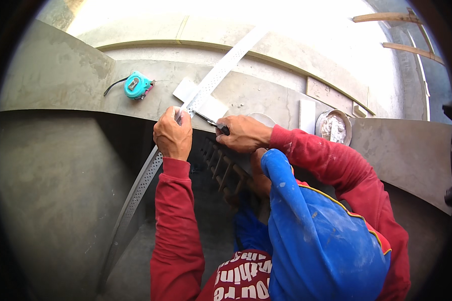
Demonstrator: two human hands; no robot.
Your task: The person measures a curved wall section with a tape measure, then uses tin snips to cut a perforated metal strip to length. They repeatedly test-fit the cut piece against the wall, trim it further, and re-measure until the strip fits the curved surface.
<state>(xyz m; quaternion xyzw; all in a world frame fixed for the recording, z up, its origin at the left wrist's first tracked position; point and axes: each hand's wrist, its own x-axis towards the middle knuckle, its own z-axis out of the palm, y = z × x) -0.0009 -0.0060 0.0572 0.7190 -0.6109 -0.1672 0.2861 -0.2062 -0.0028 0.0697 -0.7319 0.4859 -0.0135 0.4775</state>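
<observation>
Perforated metal strip, held in the left hand over a grey ledge

Item 1: metal strip [223, 65], long, pale, punched with small holes. Crosses the ledge [153, 106] slantwise, over a white board [212, 107], and hangs past the near edge toward the lower left.
Item 2: left hand [174, 133], fingers pinched narrow around the strip at the ledge's edge.
Item 3: right hand [243, 133], fingers curled around the black handle of a thin tool [223, 129]. Tip directed at the strip, near the left hand; whether it touches cannot be told.
Item 4: tape measure [136, 86], turquoise, with dark strap, on the ledge left of the board.
Item 5: tub [350, 123] holding white paste [331, 124], right of the right hand; a white block [307, 116] just beside it.
Item 6: ladder [226, 172], below the ledge, in shadow.
Item 7: blue cloth [321, 231], yellow and red edging, beside the right sleeve [336, 163], which is red.
</observation>
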